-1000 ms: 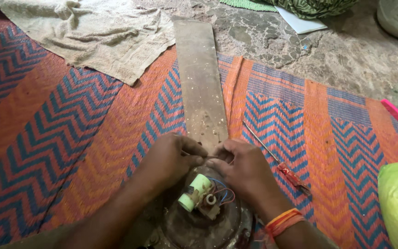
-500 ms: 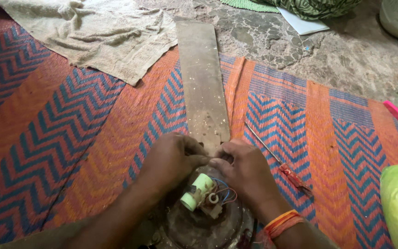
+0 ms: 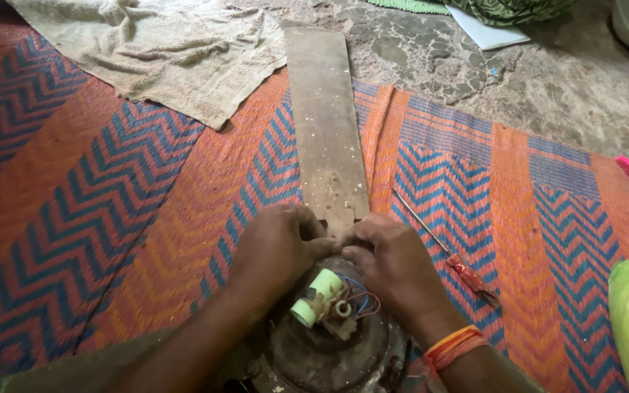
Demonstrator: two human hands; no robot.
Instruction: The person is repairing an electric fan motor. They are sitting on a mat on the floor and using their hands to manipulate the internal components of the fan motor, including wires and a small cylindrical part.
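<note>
Left hand (image 3: 279, 246) and right hand (image 3: 394, 263), grips closed on near end of fan blade (image 3: 325, 131), above motor (image 3: 329, 349) on striped mat (image 3: 111, 218); screwdriver (image 3: 445, 251) just right.

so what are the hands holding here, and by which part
Both the left hand and right hand grip the long fan blade at its near end, where it meets the round motor housing. The fingertips' exact hold is hidden.
</note>
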